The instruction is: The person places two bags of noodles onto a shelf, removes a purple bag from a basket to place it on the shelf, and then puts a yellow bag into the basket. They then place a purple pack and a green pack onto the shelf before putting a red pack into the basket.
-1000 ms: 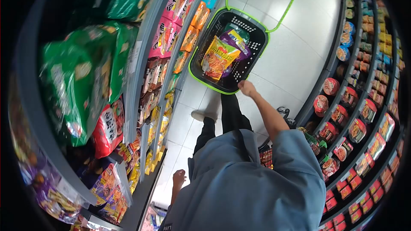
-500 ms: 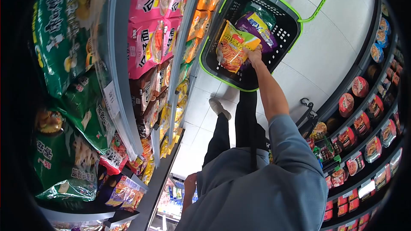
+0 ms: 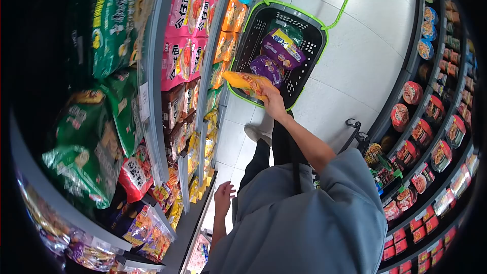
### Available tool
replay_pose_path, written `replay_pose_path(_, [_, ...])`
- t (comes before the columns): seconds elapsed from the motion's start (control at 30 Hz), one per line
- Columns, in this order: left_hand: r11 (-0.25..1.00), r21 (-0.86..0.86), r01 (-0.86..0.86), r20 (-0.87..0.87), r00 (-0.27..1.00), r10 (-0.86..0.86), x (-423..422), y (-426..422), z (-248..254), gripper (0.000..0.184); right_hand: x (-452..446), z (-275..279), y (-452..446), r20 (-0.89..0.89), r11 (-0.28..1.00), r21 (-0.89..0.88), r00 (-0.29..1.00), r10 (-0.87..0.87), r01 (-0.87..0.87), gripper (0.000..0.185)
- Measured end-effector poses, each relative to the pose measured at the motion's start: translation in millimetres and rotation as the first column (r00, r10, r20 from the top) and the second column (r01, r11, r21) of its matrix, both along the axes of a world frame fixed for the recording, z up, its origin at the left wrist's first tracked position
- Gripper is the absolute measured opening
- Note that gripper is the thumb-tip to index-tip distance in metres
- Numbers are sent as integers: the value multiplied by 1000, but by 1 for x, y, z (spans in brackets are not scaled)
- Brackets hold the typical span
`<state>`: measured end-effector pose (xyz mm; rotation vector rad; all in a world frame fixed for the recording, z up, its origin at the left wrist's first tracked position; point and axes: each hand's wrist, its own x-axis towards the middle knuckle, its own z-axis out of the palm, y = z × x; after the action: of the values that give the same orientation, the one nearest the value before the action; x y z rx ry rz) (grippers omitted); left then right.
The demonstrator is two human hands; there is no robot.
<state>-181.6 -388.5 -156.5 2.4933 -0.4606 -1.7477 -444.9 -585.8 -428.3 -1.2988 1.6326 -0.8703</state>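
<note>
My right hand (image 3: 274,100) grips a yellow noodle packet (image 3: 246,82) by its right end, over the near rim of a black basket (image 3: 257,24) with green edging. The packet is tilted and seen partly edge-on. Two purple packets, an upper one (image 3: 284,49) and a lower one (image 3: 267,70), lie inside the basket, with a green packet (image 3: 290,31) behind them. Away from the basket, my left hand (image 3: 223,196) hangs beside my body near the left shelf, its fingers loosely apart and holding nothing.
On the left, shelves carry pink noodle packs (image 3: 186,7), large green bags (image 3: 83,147) and a red packet (image 3: 136,172). Curved shelves on the right hold red bowls (image 3: 412,92). A black metal bracket (image 3: 357,134) juts out by them. The basket stands on the tiled floor (image 3: 350,66).
My right hand has taken hold of the yellow packet and lifted it off the purple ones, toward the basket's near left rim. The lower purple packet is now uncovered. My left hand shows more fully.
</note>
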Motion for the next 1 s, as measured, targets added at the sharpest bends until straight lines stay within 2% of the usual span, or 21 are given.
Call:
replay_pose_path(0.03, [996, -47, 74, 7, 997, -74, -2, -4, 1, 33, -1, 18, 5, 65, 993, -109, 997, -45, 52, 13])
replay_pose_path(0.07, [986, -106, 126, 7, 992, -126, -3, -7, 1, 33, -4, 32, 12, 68, 999, 19, 997, -42, 41, 10])
replay_pose_path(0.1, [974, -151, 171, 24, 985, -170, 0, -5, -3, 33, -11, 61, 12, 64, 999, 5, 997, -44, 44, 10])
replay_pose_path(0.17, [917, -251, 311, 81, 951, -300, 10, -2, -10, 33, -24, 115, 11, 260, 939, 345, 962, -78, -17, 11])
replay_pose_path(0.2, [906, -287, 312, 85, 950, -301, 10, -7, -7, 35, -24, 108, 22, 263, 988, 157, 963, -55, 14, 15])
replay_pose_path(0.23, [895, -320, 309, 93, 951, -295, 10, -14, -3, 37, -27, 134, 21, 287, 996, 89, 958, -17, -9, 19])
replay_pose_path(0.3, [822, -432, 371, 164, 929, -333, 9, -28, 10, 44, -28, 158, 23, 616, 983, 144, 788, -2, -110, 20])
replay_pose_path(0.33, [776, -513, 366, 170, 930, -327, 5, -38, 21, 51, -32, 181, 22, 610, 984, 124, 792, 26, -128, 20])
replay_pose_path(0.4, [706, -624, 336, 166, 939, -300, -2, -50, 38, 59, -42, 240, 17, 642, 899, 292, 764, 69, -326, 24])
replay_pose_path(0.43, [617, -699, 361, 207, 928, -309, -2, -52, 44, 67, -40, 264, 18, 625, 903, 265, 773, 106, -338, 24])
replay_pose_path(0.47, [518, -764, 385, 253, 917, -307, -1, -54, 53, 75, -35, 288, 21, 739, 920, 182, 665, 104, -347, 25])
replay_pose_path(0.5, [497, -789, 361, 252, 928, -273, -2, -56, 71, 75, -28, 310, 25, 837, 930, 100, 535, 113, -354, 27])
replay_pose_path(0.57, [584, -781, 221, 0, 935, -354, -4, -51, 107, 81, -14, 347, 33, 904, 914, -5, 389, 177, -405, 31])
replay_pose_path(0.6, [565, -821, -76, -260, 932, -253, -4, -43, 113, 67, -3, 366, 39, 905, 921, -25, 382, 186, -389, 32])
replay_pose_path(0.63, [534, -840, -99, -257, 939, -229, 4, -34, 124, 67, 8, 383, 45, 909, 927, -45, 371, 193, -373, 32])
replay_pose_path(0.7, [691, -705, -161, -466, 840, -279, 26, -11, 148, 53, 34, 415, 58, 882, 926, -72, 409, 233, -371, 32])
replay_pose_path(0.77, [643, -752, -146, -397, 879, -265, 32, 14, 161, 42, 61, 428, 74, 907, 934, -35, 382, 179, -355, 33])
replay_pose_path(0.83, [474, -855, -209, -360, 897, -254, 34, 34, 174, 42, 89, 452, 102, 919, 928, -61, 341, 195, -367, 35])
replay_pose_path(0.87, [429, -895, -126, -245, 941, -234, 41, 42, 154, 48, 95, 458, 115, 886, 918, -125, 373, 274, -377, 39])
replay_pose_path(0.9, [407, -902, -141, -242, 947, -209, 45, 51, 163, 48, 101, 452, 123, 795, 890, -131, 490, 358, -437, 45])
replay_pose_path(1.0, [318, -856, -408, -452, 889, -76, 54, 74, 203, 47, 119, 472, 154, 842, 789, -92, 376, 387, -608, 45])
